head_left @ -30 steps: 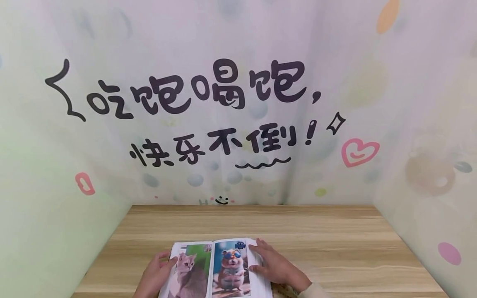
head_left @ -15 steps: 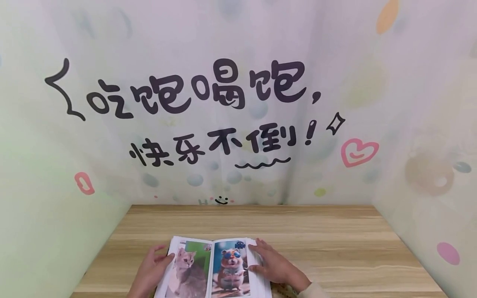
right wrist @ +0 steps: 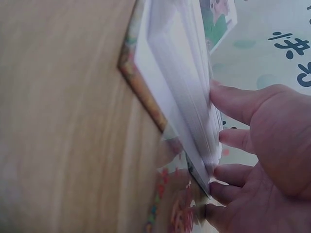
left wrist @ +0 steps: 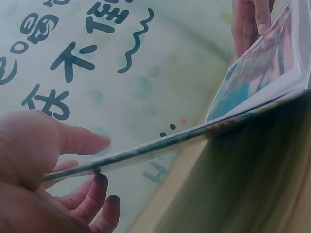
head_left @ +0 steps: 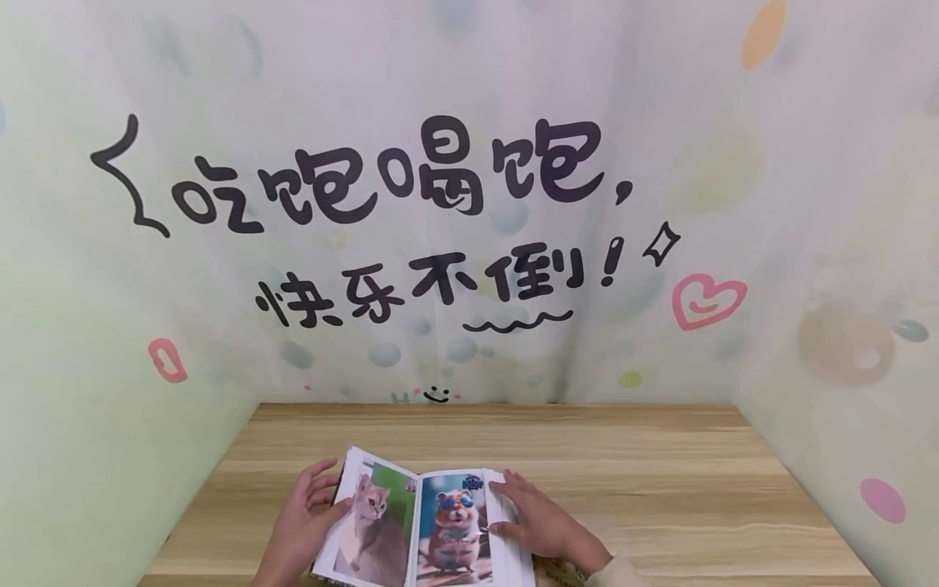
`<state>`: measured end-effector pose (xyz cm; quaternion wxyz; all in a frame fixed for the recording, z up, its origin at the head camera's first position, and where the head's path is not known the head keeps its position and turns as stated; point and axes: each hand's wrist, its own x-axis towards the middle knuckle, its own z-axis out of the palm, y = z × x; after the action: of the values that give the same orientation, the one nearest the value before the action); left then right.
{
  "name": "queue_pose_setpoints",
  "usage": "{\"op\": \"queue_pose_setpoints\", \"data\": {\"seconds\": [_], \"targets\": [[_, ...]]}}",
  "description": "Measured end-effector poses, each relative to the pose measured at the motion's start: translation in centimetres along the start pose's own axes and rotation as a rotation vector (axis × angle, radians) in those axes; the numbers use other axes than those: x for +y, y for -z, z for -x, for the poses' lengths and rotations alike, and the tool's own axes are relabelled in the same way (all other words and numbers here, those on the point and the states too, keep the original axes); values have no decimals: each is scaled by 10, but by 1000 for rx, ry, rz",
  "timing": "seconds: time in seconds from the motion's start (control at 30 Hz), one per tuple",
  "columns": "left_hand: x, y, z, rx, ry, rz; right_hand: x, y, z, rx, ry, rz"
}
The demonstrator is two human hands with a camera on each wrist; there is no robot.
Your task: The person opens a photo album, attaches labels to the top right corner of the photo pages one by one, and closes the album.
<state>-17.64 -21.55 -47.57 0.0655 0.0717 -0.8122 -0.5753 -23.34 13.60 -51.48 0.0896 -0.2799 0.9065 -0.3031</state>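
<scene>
A photo album lies spread on the table, a cat photo on its left page and a photo of a hamster in sunglasses on its right. My left hand holds the raised left cover, thumb over the page and fingers beneath, as the left wrist view shows. Along the right page's outer edge rests my right hand, fingers extended. Its fingertips touch the thick stack of page edges in the right wrist view.
Wood-grain table surrounds the album. Clear plastic with red print lies beside the album, near the right hand. A pale printed curtain with large black lettering stands behind, and similar panels flank both sides.
The left cover tilts up more now, its outer edge raised and moved inward. My left hand first slid a little left, then rose with the cover. The right hand stays put.
</scene>
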Motion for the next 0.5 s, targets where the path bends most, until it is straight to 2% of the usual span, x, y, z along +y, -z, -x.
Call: {"op": "queue_pose_setpoints", "data": {"seconds": [0.2,0.33,0.5], "targets": [[6,-4,0,-2,-41,19,0,0,-1,1,-8,2],[12,-9,0,-5,-81,65,0,-1,-1,1,-12,4],[23,-17,1,-47,-75,78,0,-1,-1,5,-4,5]]}}
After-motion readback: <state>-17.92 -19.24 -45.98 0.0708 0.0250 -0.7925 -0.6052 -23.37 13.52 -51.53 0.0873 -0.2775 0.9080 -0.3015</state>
